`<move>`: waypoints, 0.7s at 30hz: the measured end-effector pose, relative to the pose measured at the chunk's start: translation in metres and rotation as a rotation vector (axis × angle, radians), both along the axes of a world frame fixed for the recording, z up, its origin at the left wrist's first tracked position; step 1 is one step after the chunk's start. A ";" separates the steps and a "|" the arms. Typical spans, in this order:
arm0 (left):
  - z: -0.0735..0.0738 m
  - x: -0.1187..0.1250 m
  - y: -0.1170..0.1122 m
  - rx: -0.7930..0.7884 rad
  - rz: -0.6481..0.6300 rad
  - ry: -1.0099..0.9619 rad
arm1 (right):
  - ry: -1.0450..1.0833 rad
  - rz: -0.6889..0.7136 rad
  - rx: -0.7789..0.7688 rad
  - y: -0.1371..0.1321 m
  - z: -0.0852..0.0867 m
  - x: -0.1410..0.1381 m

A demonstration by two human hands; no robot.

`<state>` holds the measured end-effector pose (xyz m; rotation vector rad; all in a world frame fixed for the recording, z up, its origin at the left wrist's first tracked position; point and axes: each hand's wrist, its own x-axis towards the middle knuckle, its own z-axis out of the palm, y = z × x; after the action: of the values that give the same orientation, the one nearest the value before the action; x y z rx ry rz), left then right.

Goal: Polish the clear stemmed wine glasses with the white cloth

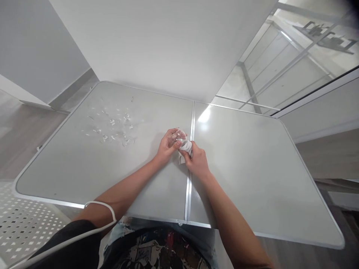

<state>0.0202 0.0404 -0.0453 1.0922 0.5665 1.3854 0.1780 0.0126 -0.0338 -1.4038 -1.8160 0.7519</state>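
Near the middle of the folding table (151,179), my left hand (166,146) is closed around a clear glass (179,134) with a rounded bowl. My right hand (198,158) grips a white cloth (186,148) and presses it against the near right side of the glass. The cloth's lower end hangs below my fingers. Part of the glass is covered by my fingers and the cloth, so its full shape cannot be made out. Both hands are close together just left of the table's centre seam.
Several clear glasses (112,123) stand grouped on the table's left half, their outlines faint. A metal-edged seam (192,127) splits the tabletop. Behind the table rises a white wall (168,48), with a glass panel (280,67) at right. A white cable (98,203) loops over my left arm.
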 end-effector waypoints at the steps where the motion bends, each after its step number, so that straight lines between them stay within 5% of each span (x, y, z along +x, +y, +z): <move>1: 0.000 0.000 0.000 -0.006 0.002 -0.007 | 0.081 0.034 -0.038 0.001 -0.002 0.000; 6: 0.002 0.001 -0.001 -0.046 0.026 -0.018 | 0.450 0.157 -0.210 0.006 -0.012 -0.001; 21: 0.004 0.002 0.001 -0.099 0.013 -0.051 | 0.440 0.081 -0.223 0.004 -0.006 -0.002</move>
<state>0.0220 0.0411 -0.0411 0.9722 0.5996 1.3782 0.1756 0.0164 -0.0401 -1.1851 -1.4828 1.2302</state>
